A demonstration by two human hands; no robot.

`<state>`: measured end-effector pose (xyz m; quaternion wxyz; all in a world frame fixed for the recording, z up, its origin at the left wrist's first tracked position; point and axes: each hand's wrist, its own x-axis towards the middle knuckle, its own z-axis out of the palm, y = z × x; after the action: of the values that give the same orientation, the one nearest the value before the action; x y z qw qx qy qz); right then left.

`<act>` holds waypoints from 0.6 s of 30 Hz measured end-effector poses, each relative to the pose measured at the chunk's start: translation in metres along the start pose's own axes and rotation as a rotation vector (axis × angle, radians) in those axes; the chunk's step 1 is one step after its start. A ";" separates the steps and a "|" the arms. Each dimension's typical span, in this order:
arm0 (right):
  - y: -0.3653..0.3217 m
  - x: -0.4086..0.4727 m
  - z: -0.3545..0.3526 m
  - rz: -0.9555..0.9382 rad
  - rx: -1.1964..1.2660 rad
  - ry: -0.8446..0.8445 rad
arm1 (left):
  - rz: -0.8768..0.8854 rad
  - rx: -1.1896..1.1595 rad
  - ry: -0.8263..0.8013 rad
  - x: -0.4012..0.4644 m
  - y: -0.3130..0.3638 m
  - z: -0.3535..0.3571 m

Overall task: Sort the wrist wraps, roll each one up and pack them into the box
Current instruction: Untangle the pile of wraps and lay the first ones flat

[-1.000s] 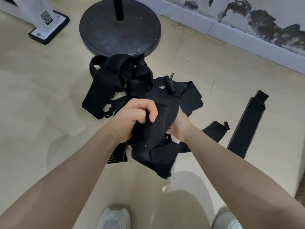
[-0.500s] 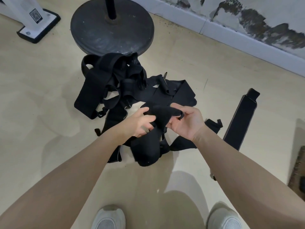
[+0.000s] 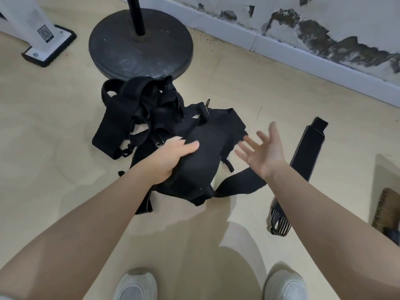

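- Left hand point(image 3: 171, 158) grips a bunched black wrap point(image 3: 201, 156) above the tangled pile point(image 3: 147, 118) on the floor point(image 3: 54, 126), fingers curled around it.
- Right hand point(image 3: 265, 151) hovers just beside, fingers spread, holding nothing.

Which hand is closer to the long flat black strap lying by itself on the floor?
Right. The right hand hovers open just beside the flat strap, not touching it. The left hand grips a black wrap over the pile, farther away.

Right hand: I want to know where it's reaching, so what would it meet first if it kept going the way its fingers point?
Probably the tangled black wrist wraps just beyond the right hand, whose spread fingers point up-left toward them; depth is unclear.
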<state>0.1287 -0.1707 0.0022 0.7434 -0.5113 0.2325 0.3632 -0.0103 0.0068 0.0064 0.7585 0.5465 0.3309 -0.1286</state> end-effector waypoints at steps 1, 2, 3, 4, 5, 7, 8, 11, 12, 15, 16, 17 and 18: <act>0.005 -0.002 0.003 0.045 -0.223 -0.033 | 0.021 -0.146 0.039 -0.001 0.006 0.007; 0.011 -0.005 0.005 0.080 -0.436 -0.107 | 0.036 -0.286 0.087 -0.003 0.013 0.013; 0.015 -0.012 0.009 0.115 -0.593 -0.248 | 0.044 -0.419 0.141 -0.003 0.019 0.016; 0.020 -0.014 0.011 0.153 -0.690 -0.422 | 0.051 -0.543 0.186 -0.003 0.024 0.017; 0.024 -0.018 0.013 0.186 -0.757 -0.580 | 0.057 -0.638 0.216 -0.004 0.028 0.016; 0.027 -0.026 0.015 0.170 -0.914 -0.709 | 0.054 -0.746 0.257 -0.004 0.029 0.010; 0.026 -0.026 0.015 0.116 -0.991 -0.724 | 0.058 -0.785 0.290 -0.004 0.029 0.007; 0.021 -0.025 0.014 -0.018 -0.994 -0.711 | 0.131 -0.982 0.313 -0.004 0.026 0.003; 0.019 -0.026 0.015 -0.027 -0.934 -0.693 | 0.152 -1.018 0.280 -0.005 0.024 0.004; 0.013 -0.033 0.028 -0.043 -0.664 -0.588 | 0.063 -0.750 0.117 -0.009 0.013 0.009; 0.011 -0.035 0.034 -0.051 -0.575 -0.518 | -0.003 -0.584 0.024 -0.012 0.009 0.014; 0.008 -0.035 0.039 -0.060 -0.499 -0.442 | -0.062 -0.427 -0.068 -0.017 0.006 0.019; 0.005 -0.036 0.044 -0.066 -0.442 -0.375 | -0.104 -0.304 -0.145 -0.022 0.005 0.026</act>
<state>0.1012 -0.1394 0.0420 0.6556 -0.5919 -0.0105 0.4688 -0.0153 -0.0186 0.0289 0.8465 0.3970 0.3190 -0.1552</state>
